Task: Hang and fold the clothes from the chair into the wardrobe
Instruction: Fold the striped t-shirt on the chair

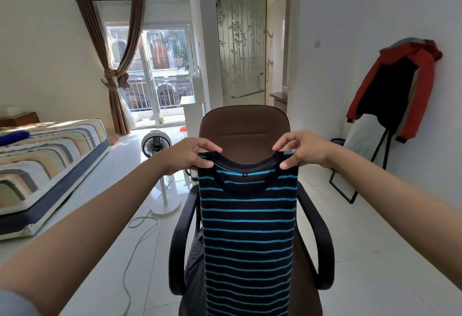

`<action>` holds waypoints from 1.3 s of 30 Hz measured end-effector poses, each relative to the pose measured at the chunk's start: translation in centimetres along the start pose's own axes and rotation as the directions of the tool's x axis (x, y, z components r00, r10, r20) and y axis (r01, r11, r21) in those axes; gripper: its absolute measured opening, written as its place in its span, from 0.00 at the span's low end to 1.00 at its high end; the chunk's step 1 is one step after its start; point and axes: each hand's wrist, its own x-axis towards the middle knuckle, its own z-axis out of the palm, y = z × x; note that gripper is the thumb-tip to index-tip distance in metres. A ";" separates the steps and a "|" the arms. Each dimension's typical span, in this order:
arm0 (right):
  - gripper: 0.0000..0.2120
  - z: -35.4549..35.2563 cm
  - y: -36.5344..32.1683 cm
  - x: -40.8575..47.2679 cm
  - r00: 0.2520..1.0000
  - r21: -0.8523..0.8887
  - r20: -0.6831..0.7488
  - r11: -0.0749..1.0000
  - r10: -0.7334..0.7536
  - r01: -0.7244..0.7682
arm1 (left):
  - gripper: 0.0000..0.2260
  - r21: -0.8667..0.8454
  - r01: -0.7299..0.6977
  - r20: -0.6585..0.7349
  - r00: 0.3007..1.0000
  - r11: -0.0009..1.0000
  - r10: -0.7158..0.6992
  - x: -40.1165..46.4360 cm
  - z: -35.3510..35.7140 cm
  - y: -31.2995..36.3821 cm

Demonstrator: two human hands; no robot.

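A black shirt with thin blue stripes (248, 235) hangs straight down in front of a brown office chair (243, 128) with black armrests. My left hand (192, 154) pinches the shirt's left shoulder by the collar. At the right shoulder my right hand (303, 149) pinches the fabric the same way. The collar sags between the two hands, showing a small label inside. A dark garment (193, 263) lies on the chair seat, mostly hidden behind the shirt. No wardrobe is in view.
A bed with a striped cover (47, 163) stands at the left. A floor fan (156, 144) and its cable (140, 223) sit left of the chair. A red and black jacket (395, 88) hangs over a leaning mirror (360, 155) at the right wall.
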 end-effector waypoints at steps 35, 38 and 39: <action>0.17 -10.0 12.6 25.3 0.983 0.550 0.177 0.833 -0.052 -0.055 | 0.10 -0.433 0.121 0.088 0.992 0.893 -0.091 28.1 -1.9 -7.6; 0.17 -7.4 15.5 22.5 0.976 0.579 0.217 0.804 0.009 -0.136 | 0.12 -0.431 0.196 0.184 0.975 0.881 -0.127 25.8 1.0 -10.2; 0.16 -6.3 16.6 21.2 0.970 0.583 0.242 0.794 0.029 -0.169 | 0.12 -0.424 0.219 0.218 0.966 0.879 -0.135 24.7 2.2 -11.2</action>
